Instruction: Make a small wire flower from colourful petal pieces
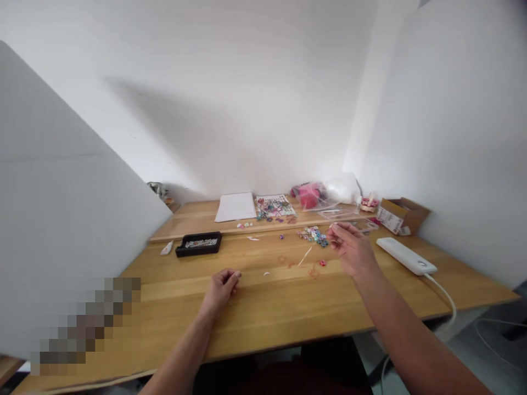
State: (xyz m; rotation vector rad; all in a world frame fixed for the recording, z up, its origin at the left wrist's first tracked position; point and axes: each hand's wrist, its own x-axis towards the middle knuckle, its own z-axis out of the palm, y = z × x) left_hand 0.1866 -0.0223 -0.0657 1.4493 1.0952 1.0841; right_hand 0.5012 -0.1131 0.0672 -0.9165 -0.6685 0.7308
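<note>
My right hand (353, 249) is raised over the table, thumb and fingertips pinched on a small pale piece too small to name. Just beyond it lies a heap of colourful beads (313, 236). My left hand (222, 289) rests low over the tabletop with its fingers curled together; whatever is between them, if anything, is hidden. Between the hands are a small white curved scrap (267, 274), a thin white strip (304, 256) and a small red piece (322, 263).
A black tray (198, 251) of small bits and a white glue bottle (167, 248) stand left. On the raised back ledge are white paper (235, 207), stickers (275, 208), and plastic bags (340, 189). A cardboard box (401, 216) and a corded white power strip (405, 255) sit right.
</note>
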